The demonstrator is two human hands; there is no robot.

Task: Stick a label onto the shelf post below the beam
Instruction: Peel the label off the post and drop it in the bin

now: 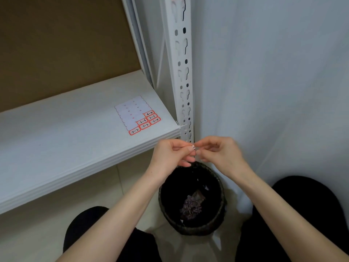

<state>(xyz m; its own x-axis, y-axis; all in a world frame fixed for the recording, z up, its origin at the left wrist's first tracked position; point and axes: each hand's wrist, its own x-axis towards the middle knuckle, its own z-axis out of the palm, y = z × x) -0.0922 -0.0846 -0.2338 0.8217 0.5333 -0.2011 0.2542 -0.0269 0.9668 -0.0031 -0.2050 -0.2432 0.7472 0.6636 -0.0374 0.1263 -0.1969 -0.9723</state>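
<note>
As we look down at the shelf corner, far left is the white shelf board (56, 133) w/ a brown back panel (56, 44) behind it. The ribbed beam (98, 167) runs along the board's front edge. Lower left, our left knee (85, 224) in black fabric shows over pale floor tiles (37, 233). Near the board's right end lies a label sheet (130, 110), mostly peeled. Red-edged labels sit at its lower right, handwritten 6-4, 7-1, 6-6, 7-4, 7-3, 7-2. Next comes our left hand (172, 154), fingers curled, thumb and forefinger pinching one end of a small label (194, 147). It's pale w/ dark marks and mostly hidden btwn the fingertips. We hold it just below the beam's right end, in front of the white slotted shelf post (184, 82); whether it touches the post we can't tell. The post stands upright, running from behind our hands to the top edge. Under the hands, on the floor, stands a round black wastebasket (188, 230) w/ bits of purplish scrap inside. Our right hand (219, 152) meets the left, its fingers also curled, pinching the label's other end. Right of that is plain grey-white wall (273, 82), and lower right our right knee (306, 205), also in black.
</note>
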